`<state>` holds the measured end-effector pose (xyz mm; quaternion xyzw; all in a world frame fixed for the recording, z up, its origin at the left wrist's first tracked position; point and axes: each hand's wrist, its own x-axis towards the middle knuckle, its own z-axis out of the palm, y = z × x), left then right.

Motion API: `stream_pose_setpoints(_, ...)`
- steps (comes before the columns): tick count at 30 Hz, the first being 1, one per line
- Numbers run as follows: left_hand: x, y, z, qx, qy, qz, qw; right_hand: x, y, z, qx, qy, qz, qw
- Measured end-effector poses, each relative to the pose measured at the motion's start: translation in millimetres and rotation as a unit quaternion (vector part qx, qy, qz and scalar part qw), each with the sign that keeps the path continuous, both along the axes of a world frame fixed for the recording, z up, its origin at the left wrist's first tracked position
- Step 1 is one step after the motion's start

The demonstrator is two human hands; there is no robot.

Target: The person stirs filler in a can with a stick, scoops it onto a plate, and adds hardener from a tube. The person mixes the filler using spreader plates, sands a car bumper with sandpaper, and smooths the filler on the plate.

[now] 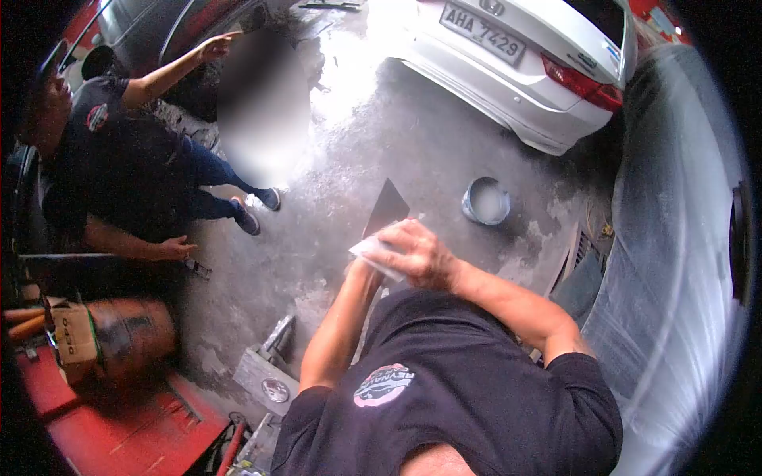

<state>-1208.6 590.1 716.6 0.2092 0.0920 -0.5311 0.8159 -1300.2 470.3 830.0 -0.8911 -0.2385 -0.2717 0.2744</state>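
Observation:
My right hand (417,254) is closed, its fingers bent over a crumpled white piece (375,254) that looks like paper or thin cloth. A dark, flat sheet (387,208) with a pointed corner sticks up just beyond my fingers. It resembles sandpaper, but its surface is too blurred to be sure. Below the white piece, my left hand (367,268) meets the right one. Its fingers are hidden, so I cannot see what they grip. Both hands are together in front of my waist, above the concrete floor.
A blue-rimmed bucket (486,201) of pale liquid stands on the floor (341,206). Ahead is a white car (508,71); plastic sheeting (675,238) hangs at right. A co-worker (135,151) stands at left. A cardboard box (73,337), red panel (135,420) and lamp part (270,381) lie nearby.

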Motion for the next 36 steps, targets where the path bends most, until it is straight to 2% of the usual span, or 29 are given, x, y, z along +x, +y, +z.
stream_pose_setpoints(1, 4, 4, -5, 0.002, 0.005, -0.005, 1.000, 9, -10, -5, -0.003, 0.000, 0.007, 1.000)
stream_pose_setpoints(3, 6, 13, -13, 0.011, 0.017, -0.019, 1.000, 35, -45, -29, -0.011, 0.080, -0.068, 0.994)
stream_pose_setpoints(4, 5, 11, 28, 0.119, -0.015, -0.044, 0.992, 41, -64, -37, 0.051, 0.115, -0.099, 0.987)
stream_pose_setpoints(5, 5, 9, 45, 0.117, -0.015, -0.040, 0.992, 45, -77, -41, 0.112, 0.150, -0.128, 0.974)
stream_pose_setpoints(6, 5, 8, 57, 0.177, -0.071, -0.043, 0.981, 46, -79, -20, 0.210, 0.256, -0.237, 0.913)
stream_pose_setpoints(7, 3, 7, 61, 0.236, -0.125, -0.045, 0.963, 44, -81, 0, 0.300, 0.354, -0.337, 0.819)
stream_pose_setpoints(8, 11, 16, 27, 0.150, -0.084, -0.010, 0.985, 45, -94, -10, 0.297, 0.353, -0.335, 0.821)
stream_pose_setpoints(9, 11, 18, 34, 0.181, -0.128, 0.020, 0.975, 47, -115, -29, 0.506, 0.327, -0.250, 0.758)
stream_pose_setpoints(10, 11, 16, 40, 0.221, -0.140, 0.005, 0.965, 52, -127, -30, 0.688, 0.282, -0.150, 0.651)
stream_pose_setpoints(11, 9, 14, 43, 0.262, -0.152, -0.011, 0.953, 54, -137, -33, 0.687, 0.282, -0.149, 0.653)
stream_pose_setpoints(13, -5, 3, 43, 0.290, -0.178, -0.033, 0.940, 55, -143, -21, 0.675, 0.293, -0.040, 0.676)
stream_pose_setpoints(14, -12, -4, 43, 0.318, -0.206, -0.056, 0.924, 56, -143, -17, 0.675, 0.295, -0.034, 0.676)
stream_pose_setpoints(16, -28, -19, 50, 0.312, -0.173, -0.078, 0.931, 63, -141, -11, 0.654, 0.295, 0.022, 0.697)
stream_pose_setpoints(17, -33, -28, 51, 0.310, -0.152, -0.080, 0.935, 64, -142, -11, 0.653, 0.297, 0.028, 0.696)
stream_pose_setpoints(19, -37, -40, 70, 0.304, -0.176, -0.071, 0.933, 59, -139, -15, 0.585, 0.313, 0.015, 0.748)
stream_pose_setpoints(21, -39, -39, 66, 0.296, -0.196, -0.063, 0.933, 39, -147, -19, 0.587, 0.347, 0.035, 0.731)
stream_pose_setpoints(23, -25, -31, 41, 0.213, -0.093, -0.022, 0.972, 23, -159, -19, 0.426, 0.434, 0.008, 0.794)
stream_pose_setpoints(25, -22, -30, 54, 0.280, -0.265, 0.011, 0.923, 10, -168, -19, 0.424, 0.437, -0.019, 0.793)
stream_pose_setpoints(27, -18, -22, 66, 0.201, -0.163, 0.001, 0.966, 9, -174, -6, 0.417, 0.441, -0.047, 0.794)
stream_pose_setpoints(29, -27, -34, 56, 0.233, -0.161, -0.024, 0.959, 27, -165, 21, 0.578, 0.342, 0.016, 0.741)
stream_pose_setpoints(31, -34, -50, 57, 0.261, -0.155, -0.071, 0.950, 38, -168, 13, 0.591, 0.316, 0.010, 0.742)
stream_pose_setpoints(33, -38, -59, 56, 0.278, -0.151, -0.067, 0.946, 39, -175, -7, 0.443, 0.400, 0.004, 0.802)
stream_pose_setpoints(34, -35, -51, 54, 0.251, -0.164, -0.037, 0.953, 30, -182, -22, 0.404, 0.447, 0.028, 0.798)
stream_pose_setpoints(35, -28, -40, 49, 0.223, -0.176, -0.001, 0.959, 20, -197, -56, 0.191, 0.419, -0.030, 0.887)
stream_pose_setpoints(36, -19, -34, 39, 0.234, -0.163, 0.025, 0.958, 8, -202, -56, 0.183, 0.435, -0.042, 0.880)
